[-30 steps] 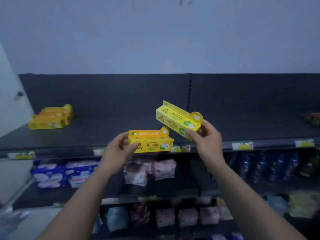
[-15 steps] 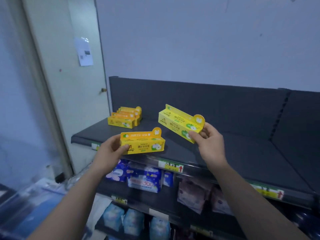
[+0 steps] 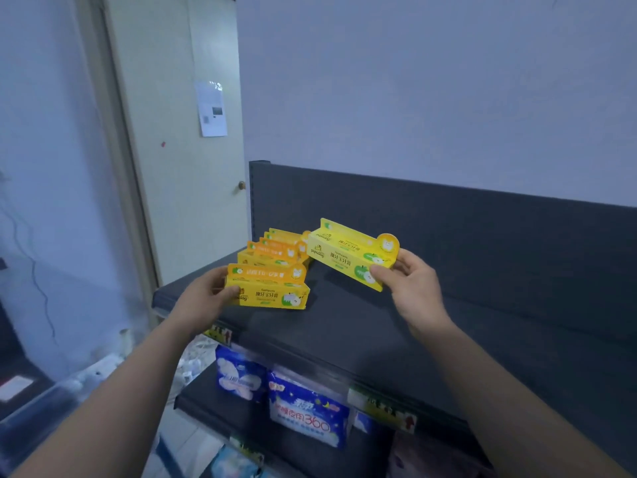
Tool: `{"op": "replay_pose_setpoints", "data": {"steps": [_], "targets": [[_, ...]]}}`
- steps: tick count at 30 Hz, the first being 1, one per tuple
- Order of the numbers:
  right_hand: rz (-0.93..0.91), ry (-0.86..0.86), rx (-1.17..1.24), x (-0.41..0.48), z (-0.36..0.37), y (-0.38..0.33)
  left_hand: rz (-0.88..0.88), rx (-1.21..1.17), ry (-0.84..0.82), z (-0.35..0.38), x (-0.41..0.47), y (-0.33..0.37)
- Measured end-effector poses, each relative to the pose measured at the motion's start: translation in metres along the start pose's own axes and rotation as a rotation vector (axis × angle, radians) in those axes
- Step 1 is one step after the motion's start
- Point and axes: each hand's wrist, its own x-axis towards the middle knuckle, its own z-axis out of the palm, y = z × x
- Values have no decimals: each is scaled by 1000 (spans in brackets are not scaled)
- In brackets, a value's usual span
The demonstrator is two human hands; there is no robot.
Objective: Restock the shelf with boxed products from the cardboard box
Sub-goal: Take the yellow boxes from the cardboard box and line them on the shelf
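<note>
Pinching a yellow box (image 3: 269, 292) by its left end, the left hand (image 3: 203, 298) is held low over the top shelf (image 3: 379, 329); a second box (image 3: 346, 257), tilted, is pinched at its right end by the right hand (image 3: 412, 288). Each is best lowered flat and squared against the row (image 3: 272, 250) stacked at the shelf's left end.

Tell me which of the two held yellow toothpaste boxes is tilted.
The yellow cardboard toothpaste box in the right hand; it slants, while the orange-topped box in the left hand sits level.
</note>
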Motion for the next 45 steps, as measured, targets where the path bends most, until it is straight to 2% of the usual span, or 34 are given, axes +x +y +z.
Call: {"op": "replay_pose_setpoints", "data": {"steps": [11, 18, 25, 27, 30, 38, 45], "targets": [[124, -103, -40, 45, 37, 18, -38, 36, -137, -21, 98, -49], [233, -141, -16, 62, 70, 31, 26, 109, -382, -37, 159, -74], [276, -123, -77, 46, 99, 36, 86, 174, -465, -37, 180, -80], [286, -86, -130, 40, 133, 43, 110, 189, -508, -57, 191, -93], [306, -85, -155, 33, 146, 46, 94, 163, -471, -51, 188, -94], [300, -103, -333, 42, 171, 70, 103, 50, -198, -46, 175, -91], [208, -136, -557, 39, 182, 75, 129, -54, -146, -42, 151, -76]]}}
